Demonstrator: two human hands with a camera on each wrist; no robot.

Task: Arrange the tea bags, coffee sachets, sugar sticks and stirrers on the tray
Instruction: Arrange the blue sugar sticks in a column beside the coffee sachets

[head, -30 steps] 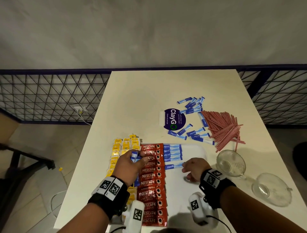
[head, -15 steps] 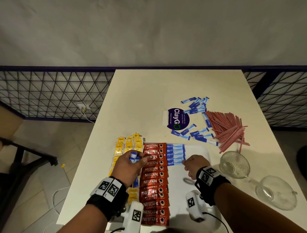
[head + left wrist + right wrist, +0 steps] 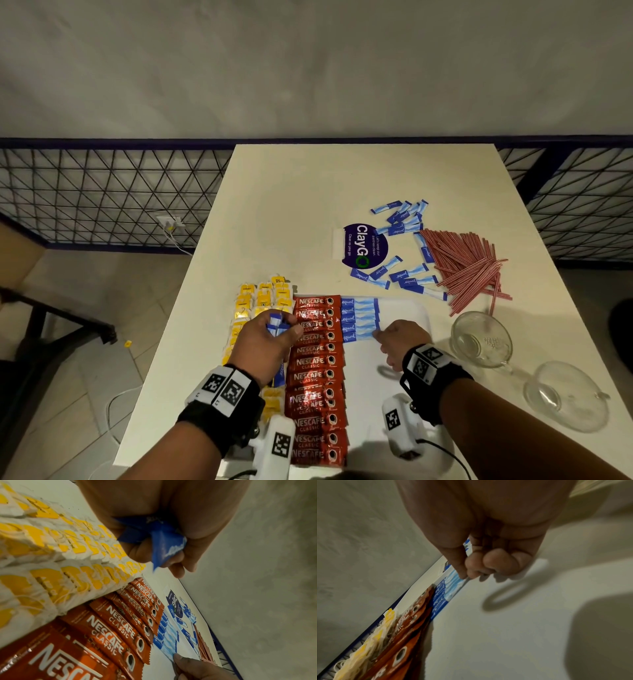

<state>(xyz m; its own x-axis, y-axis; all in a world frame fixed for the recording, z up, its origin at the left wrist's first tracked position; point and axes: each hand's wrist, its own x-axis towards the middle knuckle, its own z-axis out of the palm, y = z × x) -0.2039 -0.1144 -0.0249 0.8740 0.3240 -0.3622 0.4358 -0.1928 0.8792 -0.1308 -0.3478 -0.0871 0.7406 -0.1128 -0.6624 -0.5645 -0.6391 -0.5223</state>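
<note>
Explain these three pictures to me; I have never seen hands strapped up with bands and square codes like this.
No machine here: a person works with two bare hands, wearing cameras. The wide picture comes from the head; the other two look along each wrist at the fingers. The left hand grips a bundle of blue sweetener sticks. The right hand pinches the end of the nearest stick in a neat row on the white tray, next to red coffee sachets and yellow tea bags. Farther off on the table lie loose blue sticks, red stirrers and two glass cups.
</note>
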